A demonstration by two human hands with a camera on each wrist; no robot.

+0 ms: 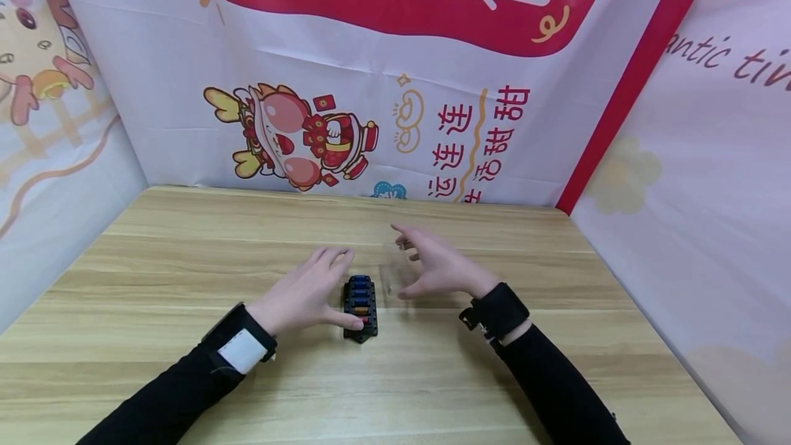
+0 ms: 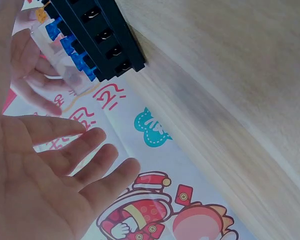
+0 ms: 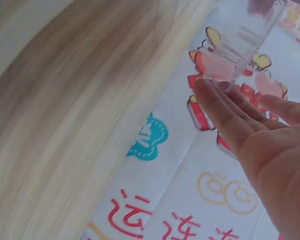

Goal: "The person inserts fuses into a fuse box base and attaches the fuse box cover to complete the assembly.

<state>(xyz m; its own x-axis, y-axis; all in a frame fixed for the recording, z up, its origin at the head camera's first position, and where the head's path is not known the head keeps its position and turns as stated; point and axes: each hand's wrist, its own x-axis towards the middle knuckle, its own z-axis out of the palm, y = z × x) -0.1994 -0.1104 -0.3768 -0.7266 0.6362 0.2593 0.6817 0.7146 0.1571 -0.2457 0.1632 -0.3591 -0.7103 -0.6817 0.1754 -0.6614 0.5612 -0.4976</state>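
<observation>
A black fuse block with blue, orange and red blade fuses in a row sits on the wooden table. My left hand is spread beside it, its thumb over the red fuse at the near end. In the left wrist view the fingers are straight and hold nothing. To the right of the block stands a clear plastic cover, see-through and faint. My right hand is around its right side, thumb apart from loosely bent fingers. In the right wrist view, fingertips come right at the edge of the cover.
The light wooden table ends at a printed cloth backdrop with cartoon figures and red lettering. Another printed cloth hangs along the right side. Black straps sit on both wrists, the left one with a white patch.
</observation>
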